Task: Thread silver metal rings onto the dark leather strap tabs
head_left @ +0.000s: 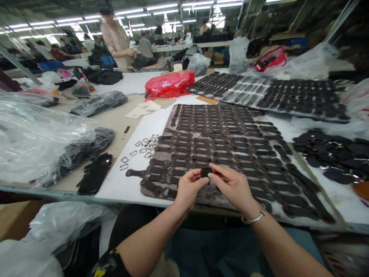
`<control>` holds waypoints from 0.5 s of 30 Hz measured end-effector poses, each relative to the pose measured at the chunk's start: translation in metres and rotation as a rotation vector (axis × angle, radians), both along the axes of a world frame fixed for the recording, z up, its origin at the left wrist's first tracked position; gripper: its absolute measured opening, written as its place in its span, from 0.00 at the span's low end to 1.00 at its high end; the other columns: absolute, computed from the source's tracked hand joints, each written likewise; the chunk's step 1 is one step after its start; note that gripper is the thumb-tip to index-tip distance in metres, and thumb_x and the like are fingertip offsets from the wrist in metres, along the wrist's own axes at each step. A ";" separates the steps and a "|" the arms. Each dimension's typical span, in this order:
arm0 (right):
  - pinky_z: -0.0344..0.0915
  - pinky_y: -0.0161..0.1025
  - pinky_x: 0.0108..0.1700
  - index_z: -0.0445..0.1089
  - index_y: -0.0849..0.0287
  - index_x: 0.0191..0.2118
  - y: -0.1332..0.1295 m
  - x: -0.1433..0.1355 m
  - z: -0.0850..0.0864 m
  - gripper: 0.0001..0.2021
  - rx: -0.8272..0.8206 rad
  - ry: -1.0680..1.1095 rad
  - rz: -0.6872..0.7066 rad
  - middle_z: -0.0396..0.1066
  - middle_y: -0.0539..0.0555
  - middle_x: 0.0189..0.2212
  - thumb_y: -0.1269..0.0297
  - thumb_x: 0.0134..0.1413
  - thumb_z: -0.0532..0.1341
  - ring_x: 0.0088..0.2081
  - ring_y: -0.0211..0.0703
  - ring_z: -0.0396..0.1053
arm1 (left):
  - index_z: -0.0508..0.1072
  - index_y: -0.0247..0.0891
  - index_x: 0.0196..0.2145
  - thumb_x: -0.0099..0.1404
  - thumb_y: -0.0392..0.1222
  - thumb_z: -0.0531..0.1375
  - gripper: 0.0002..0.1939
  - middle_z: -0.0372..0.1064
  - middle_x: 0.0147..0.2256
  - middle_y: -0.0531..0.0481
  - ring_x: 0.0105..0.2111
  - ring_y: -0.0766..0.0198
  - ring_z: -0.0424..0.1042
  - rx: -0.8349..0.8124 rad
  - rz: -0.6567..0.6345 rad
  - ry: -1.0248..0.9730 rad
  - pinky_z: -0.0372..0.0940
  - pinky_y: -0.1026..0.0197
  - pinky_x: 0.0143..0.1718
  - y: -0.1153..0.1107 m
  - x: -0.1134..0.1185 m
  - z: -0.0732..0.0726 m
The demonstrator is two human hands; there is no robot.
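Both hands meet over the near edge of a board (211, 198) laid with rows of dark strap tabs (198, 158) that have rounded ends. Between them is a small dark strap tab (205, 172), apparently bent over. My left hand (187, 187) pinches it from the left with thumb and fingertips. From the right, my right hand (234, 187) grips the same piece, its thumb at the lower edge. Fingers cover much of the tab, so whether a ring sits in it cannot be made out. Loose rectangular metal rings (149, 145) lie in a scattered pile left of the board.
Finished-looking dark pieces with metal parts (340, 154) are heaped at right. A second tab-covered board (248, 90) lies behind, beside a red plastic bag (170, 84). Clear plastic bags (43, 130) and a dark stack (94, 175) are at left. A person (117, 40) stands across the table.
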State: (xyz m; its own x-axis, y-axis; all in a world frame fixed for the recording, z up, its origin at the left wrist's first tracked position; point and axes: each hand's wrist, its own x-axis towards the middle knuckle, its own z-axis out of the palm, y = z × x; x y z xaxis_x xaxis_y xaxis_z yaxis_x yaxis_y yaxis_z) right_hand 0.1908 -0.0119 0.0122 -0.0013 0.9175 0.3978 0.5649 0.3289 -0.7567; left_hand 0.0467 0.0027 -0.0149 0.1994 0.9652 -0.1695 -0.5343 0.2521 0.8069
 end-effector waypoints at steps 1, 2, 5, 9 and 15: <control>0.70 0.40 0.42 0.73 0.57 0.46 0.000 0.000 0.000 0.13 0.014 -0.013 -0.002 0.74 0.54 0.38 0.65 0.54 0.61 0.39 0.44 0.72 | 0.75 0.35 0.34 0.47 0.32 0.68 0.14 0.76 0.33 0.51 0.34 0.68 0.72 0.000 -0.001 -0.002 0.64 0.66 0.41 0.000 0.000 0.000; 0.70 0.40 0.43 0.74 0.57 0.45 0.000 0.000 0.001 0.12 0.026 -0.022 -0.003 0.75 0.54 0.39 0.65 0.54 0.61 0.39 0.44 0.72 | 0.75 0.35 0.34 0.47 0.32 0.68 0.13 0.76 0.33 0.51 0.34 0.68 0.72 -0.001 0.000 -0.004 0.64 0.66 0.41 0.000 0.000 0.000; 0.69 0.39 0.44 0.74 0.57 0.43 0.001 -0.001 0.000 0.11 0.046 -0.028 -0.008 0.75 0.54 0.39 0.67 0.53 0.62 0.40 0.44 0.72 | 0.75 0.35 0.34 0.47 0.32 0.68 0.13 0.76 0.33 0.51 0.34 0.68 0.72 -0.006 0.005 -0.004 0.64 0.66 0.41 -0.001 0.001 0.000; 0.69 0.38 0.42 0.75 0.57 0.42 0.000 -0.001 0.000 0.10 0.060 -0.030 -0.009 0.75 0.54 0.37 0.68 0.53 0.62 0.38 0.42 0.72 | 0.75 0.35 0.33 0.47 0.32 0.68 0.13 0.76 0.32 0.51 0.33 0.69 0.72 -0.010 0.003 0.006 0.64 0.66 0.41 -0.001 0.003 0.001; 0.69 0.37 0.40 0.75 0.58 0.41 0.000 -0.002 0.000 0.09 0.077 -0.044 -0.028 0.75 0.53 0.35 0.69 0.53 0.62 0.36 0.42 0.72 | 0.75 0.34 0.33 0.47 0.32 0.68 0.13 0.76 0.31 0.51 0.32 0.69 0.72 -0.012 0.003 0.008 0.64 0.66 0.40 -0.001 0.003 0.000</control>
State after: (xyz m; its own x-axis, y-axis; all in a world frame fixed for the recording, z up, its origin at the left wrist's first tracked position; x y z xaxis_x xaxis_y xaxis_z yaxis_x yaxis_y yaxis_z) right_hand 0.1890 -0.0123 0.0119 0.0048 0.8839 0.4677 0.6069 0.3691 -0.7038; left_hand 0.0496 0.0016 -0.0148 0.1951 0.9637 -0.1823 -0.5288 0.2599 0.8080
